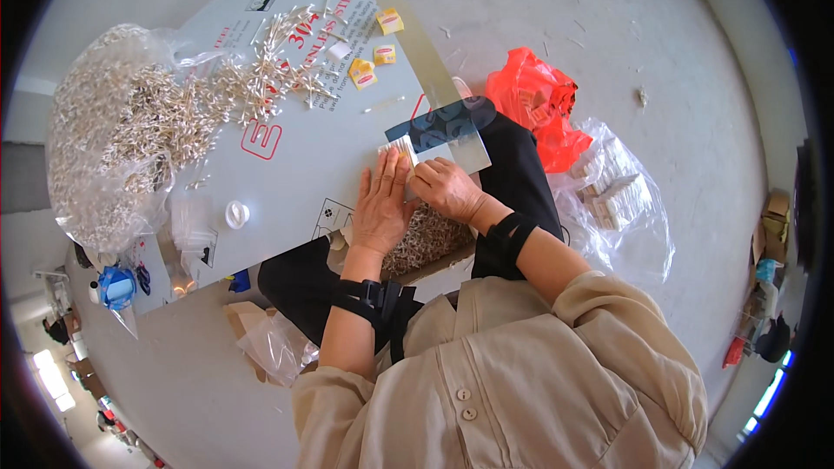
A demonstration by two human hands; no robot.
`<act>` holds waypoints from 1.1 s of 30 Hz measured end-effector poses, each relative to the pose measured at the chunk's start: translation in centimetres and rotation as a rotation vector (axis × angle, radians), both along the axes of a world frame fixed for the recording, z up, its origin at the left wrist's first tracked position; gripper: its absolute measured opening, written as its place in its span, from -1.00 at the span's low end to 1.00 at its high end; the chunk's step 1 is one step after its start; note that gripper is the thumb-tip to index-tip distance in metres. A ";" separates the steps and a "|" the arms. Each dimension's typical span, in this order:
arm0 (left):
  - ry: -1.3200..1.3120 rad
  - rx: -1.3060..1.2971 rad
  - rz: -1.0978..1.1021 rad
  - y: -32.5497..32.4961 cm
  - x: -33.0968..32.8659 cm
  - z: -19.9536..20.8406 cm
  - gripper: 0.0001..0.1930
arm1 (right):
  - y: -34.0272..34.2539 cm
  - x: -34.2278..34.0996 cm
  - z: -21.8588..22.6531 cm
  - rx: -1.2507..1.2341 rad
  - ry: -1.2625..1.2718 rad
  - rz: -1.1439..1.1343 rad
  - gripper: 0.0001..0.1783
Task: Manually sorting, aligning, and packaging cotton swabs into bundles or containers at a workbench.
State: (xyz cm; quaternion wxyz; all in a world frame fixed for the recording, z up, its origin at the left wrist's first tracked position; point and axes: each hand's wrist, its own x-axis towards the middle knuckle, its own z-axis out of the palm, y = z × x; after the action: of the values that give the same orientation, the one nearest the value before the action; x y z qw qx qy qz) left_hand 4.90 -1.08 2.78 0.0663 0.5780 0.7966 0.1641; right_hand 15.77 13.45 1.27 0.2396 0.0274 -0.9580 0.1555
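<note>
At the table's near right corner lies a small white pack of cotton swabs (400, 147). My left hand (382, 208) reaches over it, its long fingers stretched and pressing the pack against the tabletop. Close beside the left fingertips, my right hand (447, 191) is closed in a pinch at the pack's near right side. What sits between those right fingertips is hidden. Below both hands, at my lap, an open cardboard box (460, 260) holds many loose cotton swabs (421, 241). A dark, shiny sheet (443, 132) lies just beyond the pack.
A large clear bag (104, 135) spills cotton swabs across the grey metal-sheet table (304, 169). Small yellow boxes (362, 74), a round white lid (236, 214) and clear plastic containers (187, 224) lie there too. Red (532, 100) and clear bags (621, 200) stand right of my knee.
</note>
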 end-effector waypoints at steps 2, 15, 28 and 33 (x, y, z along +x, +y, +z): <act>0.001 -0.036 0.020 0.6 -0.2 0.4 -0.16 | 0.1 0.2 -0.2 -0.005 -0.010 -0.007 -0.79; -0.146 0.091 -0.017 0.9 -1.1 1.3 -0.29 | 0.3 -0.1 0.5 -0.191 0.062 -0.074 -0.81; -0.866 0.560 0.255 0.0 0.2 4.5 -0.84 | -0.5 1.0 6.0 -0.496 0.061 -0.092 -0.81; -0.742 0.610 0.290 0.0 0.7 2.8 -0.92 | -1.2 1.1 5.4 -0.697 0.012 -0.112 -0.84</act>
State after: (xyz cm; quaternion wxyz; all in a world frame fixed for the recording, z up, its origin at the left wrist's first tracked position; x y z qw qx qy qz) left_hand 5.58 -1.11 5.59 0.1497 0.3570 0.7071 0.5918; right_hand 16.89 12.20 6.66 0.2484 -0.1079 -0.8458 0.4597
